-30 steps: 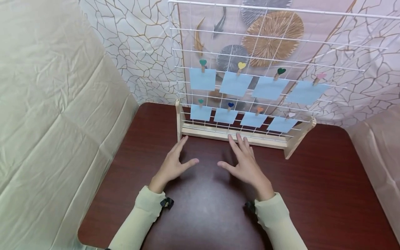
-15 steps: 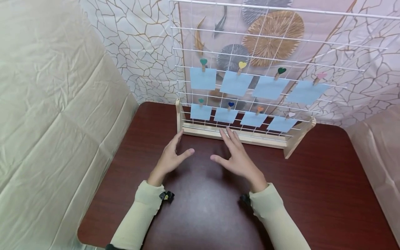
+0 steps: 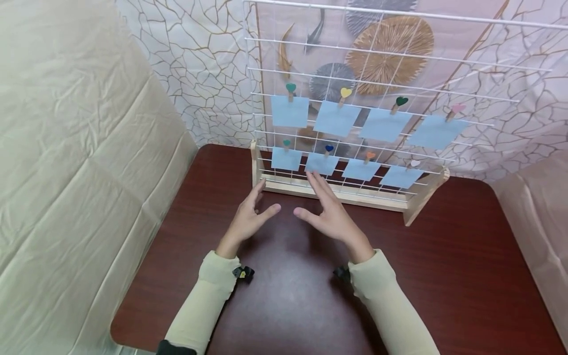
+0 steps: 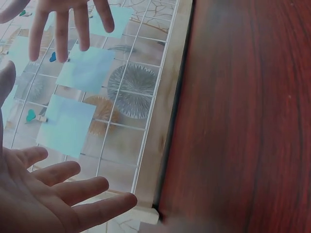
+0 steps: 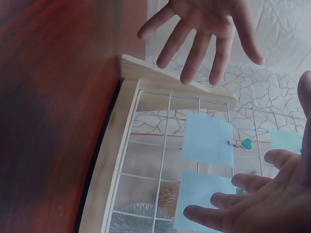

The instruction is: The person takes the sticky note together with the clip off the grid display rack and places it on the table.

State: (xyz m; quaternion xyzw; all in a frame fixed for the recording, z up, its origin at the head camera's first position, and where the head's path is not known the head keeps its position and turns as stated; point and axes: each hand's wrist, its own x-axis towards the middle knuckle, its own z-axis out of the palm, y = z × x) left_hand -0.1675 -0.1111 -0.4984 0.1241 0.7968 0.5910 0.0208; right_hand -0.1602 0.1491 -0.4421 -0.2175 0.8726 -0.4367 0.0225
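Both hands hover over the table in front of a white wire grid rack (image 3: 328,189), holding nothing. My left hand (image 3: 248,220) has straight, spread fingers near the rack's left foot. My right hand (image 3: 332,217) also has straight fingers, its thumb pointing at the left thumb; its fingertips overlap the lower row of cards in the head view, and contact cannot be told. Light blue cards hang in two rows, such as an upper-left card (image 3: 290,111) and a lower one (image 3: 321,164). Small wooden clothespins with hearts hold them, including a yellow heart (image 3: 346,92) and a dark blue heart (image 3: 329,148).
The grid stands in a pale wooden base with a right end piece (image 3: 427,195) on a dark red-brown table (image 3: 461,266). Behind it hangs a patterned cloth (image 3: 208,64). A cream cloth (image 3: 80,172) lines the left side, and another cloth (image 3: 539,212) borders the right.
Both hands have moved a little forward towards the rack. The right hand has also shifted left, so the hands are closer together. Cards and clothespins stay where they were.
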